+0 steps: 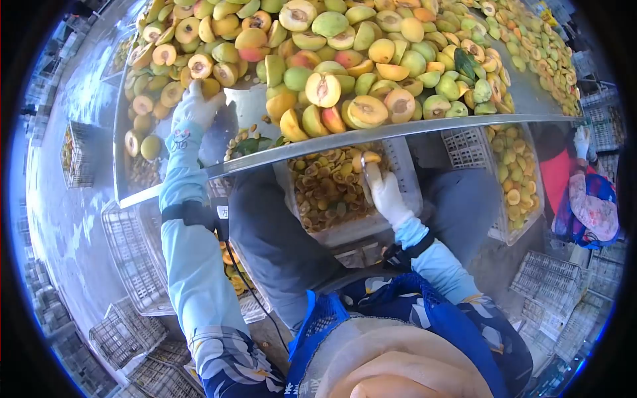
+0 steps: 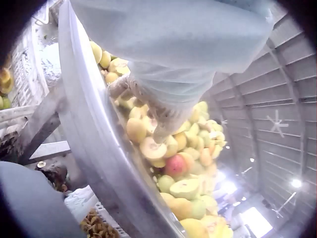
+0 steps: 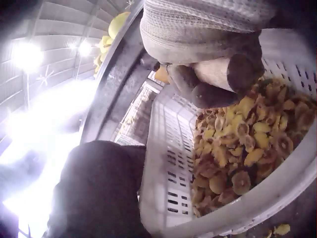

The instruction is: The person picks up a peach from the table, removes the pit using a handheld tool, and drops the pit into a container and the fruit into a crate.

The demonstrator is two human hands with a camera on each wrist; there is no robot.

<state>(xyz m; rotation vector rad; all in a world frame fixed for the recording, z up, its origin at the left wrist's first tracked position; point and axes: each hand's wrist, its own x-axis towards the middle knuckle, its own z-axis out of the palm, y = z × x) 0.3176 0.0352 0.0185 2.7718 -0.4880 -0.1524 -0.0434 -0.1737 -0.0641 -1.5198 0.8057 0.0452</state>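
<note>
My gloved left hand [image 1: 194, 111] reaches over the metal table [image 1: 249, 106], fingertips at a cut peach half [image 1: 200, 66] at the edge of the heap. In the left wrist view, its thumb and fingers stand apart, with the fingertips on a peach half [image 2: 152, 148]. My gloved right hand [image 1: 388, 196] grips a tool with a wooden handle [image 3: 214, 71], above a white crate [image 1: 406, 174]. Most of the tool is hidden by the fingers. A yellow peach piece [image 1: 371, 157] shows at the tool's metal end in the head view.
Pits and scraps [image 3: 233, 144] fill much of the crate between the knees. The table's raised metal rim [image 1: 371, 134] runs between the hands. Another crate [image 1: 494, 156] of peach halves stands to the right. A person [image 1: 590, 199] sits at far right. Crates [image 1: 129, 331] stand at lower left.
</note>
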